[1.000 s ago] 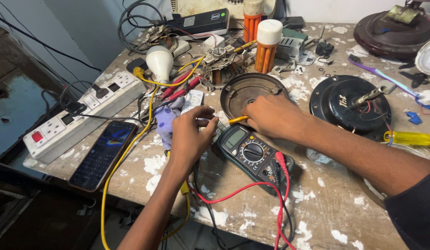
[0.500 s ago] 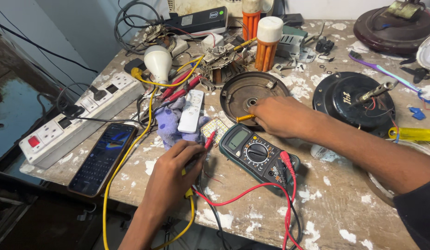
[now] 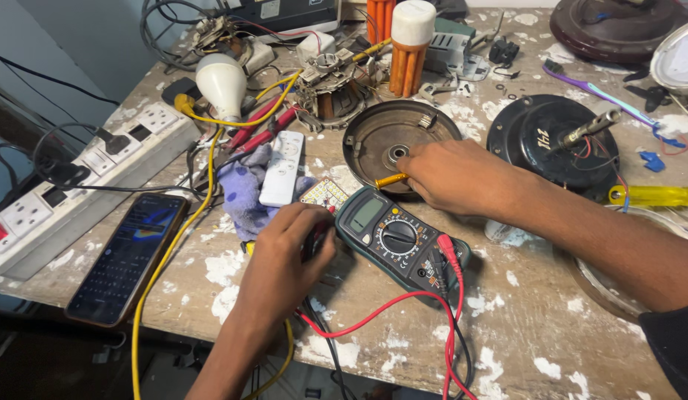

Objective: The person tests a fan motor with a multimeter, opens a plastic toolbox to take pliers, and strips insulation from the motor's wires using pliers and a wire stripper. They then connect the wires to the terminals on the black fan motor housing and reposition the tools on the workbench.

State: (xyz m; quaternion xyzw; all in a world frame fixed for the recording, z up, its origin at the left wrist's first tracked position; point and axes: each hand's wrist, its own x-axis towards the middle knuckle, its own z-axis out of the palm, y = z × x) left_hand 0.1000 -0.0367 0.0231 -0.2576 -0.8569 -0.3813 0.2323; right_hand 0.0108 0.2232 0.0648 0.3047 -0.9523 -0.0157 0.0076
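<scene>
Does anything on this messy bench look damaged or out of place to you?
Yes. The wooden table is blotched with white patches like chipped paint. A smartphone lies at its front edge, close to falling. Beside the multimeter, a round metal cover and a dark motor part lie dismantled.

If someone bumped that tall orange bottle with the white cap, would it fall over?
Probably, yes. The orange bottle stands upright, tall and narrow, so a knock near its white cap would likely tip it. Its body looks round, so once down it might roll across the table. The fan motor part close beside it could stop it on that side.
</scene>
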